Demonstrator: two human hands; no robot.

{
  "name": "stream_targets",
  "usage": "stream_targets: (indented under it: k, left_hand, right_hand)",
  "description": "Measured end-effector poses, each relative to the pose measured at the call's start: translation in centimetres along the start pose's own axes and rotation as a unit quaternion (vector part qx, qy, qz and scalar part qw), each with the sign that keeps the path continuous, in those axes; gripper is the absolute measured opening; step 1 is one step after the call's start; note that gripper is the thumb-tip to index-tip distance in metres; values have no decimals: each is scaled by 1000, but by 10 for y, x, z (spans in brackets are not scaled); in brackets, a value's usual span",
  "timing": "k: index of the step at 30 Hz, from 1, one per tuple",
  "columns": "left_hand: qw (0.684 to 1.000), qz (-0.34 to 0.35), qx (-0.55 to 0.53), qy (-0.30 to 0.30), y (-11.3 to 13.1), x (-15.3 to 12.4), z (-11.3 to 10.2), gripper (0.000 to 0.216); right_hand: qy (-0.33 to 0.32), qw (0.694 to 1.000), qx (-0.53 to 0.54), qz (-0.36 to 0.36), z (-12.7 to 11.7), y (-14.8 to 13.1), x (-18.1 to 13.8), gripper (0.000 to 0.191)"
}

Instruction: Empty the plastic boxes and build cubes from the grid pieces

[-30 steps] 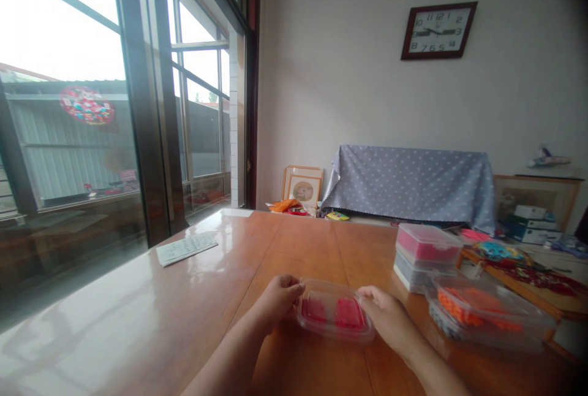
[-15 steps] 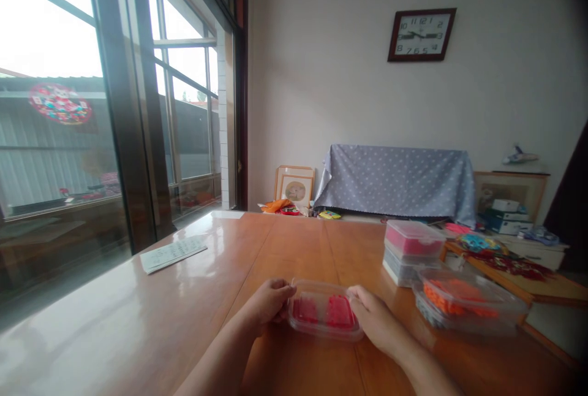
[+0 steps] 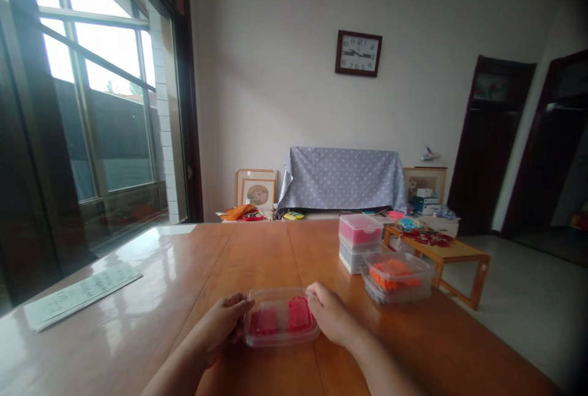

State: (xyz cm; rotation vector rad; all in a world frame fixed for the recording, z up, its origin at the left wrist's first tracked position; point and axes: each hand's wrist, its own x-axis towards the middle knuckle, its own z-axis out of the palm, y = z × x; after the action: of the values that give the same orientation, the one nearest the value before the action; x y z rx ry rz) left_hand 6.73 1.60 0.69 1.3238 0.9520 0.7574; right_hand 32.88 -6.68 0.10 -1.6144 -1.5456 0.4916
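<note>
Papers [image 3: 82, 295] with rows of writing at the left of the brown table [image 3: 257, 255], well apart from both hands. Beyond the right hand [image 3: 331, 316], two see-through boxes, one upon the other: a pink-filled box [image 3: 359, 230] on top, a grey-filled box [image 3: 350, 259] below. In front of these and farther right, an orange-filled container [image 3: 397, 273] above something greyish, hiding part of the grey-filled box. Past the table's right edge, a low wooden table [image 3: 459, 254] with red and blue items on top. Farther back, along the wall, a grey-blue dotted cloth [image 3: 342, 178], framed pictures [image 3: 256, 190] to its left, a rectangular clock [image 3: 358, 54] above.

Near the table's front, between both hands, a clear container [image 3: 282, 317] with red pieces in two groups. Long axis left to right across the table, short ends toward the hands, broad clear face upward. Impossible to tell whether flat on the wood or slightly raised.

Left hand [image 3: 225, 319] nearly closed on the left end, thumb over the rim, other fingers curled below, partly hidden. Right hand likewise closed around the far right corner, fingers bent over the edge, tips partly hidden.
</note>
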Motion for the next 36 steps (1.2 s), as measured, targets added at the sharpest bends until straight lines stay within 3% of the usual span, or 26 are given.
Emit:
stream_targets:
  k: [10,28,36]
  left_hand:
    - [999,-15,-29,9,-3,4,2,42]
    - [998,59,8,12,-5,2,2,47]
    - [999,32,1,25,3,-4,6,48]
  right_hand:
    - [10,1000,4,23,2,0,1,19]
    - [21,998,57,34,5,-11,-2,23]
    - [37,998,-33,32,-6,-23,-7,29]
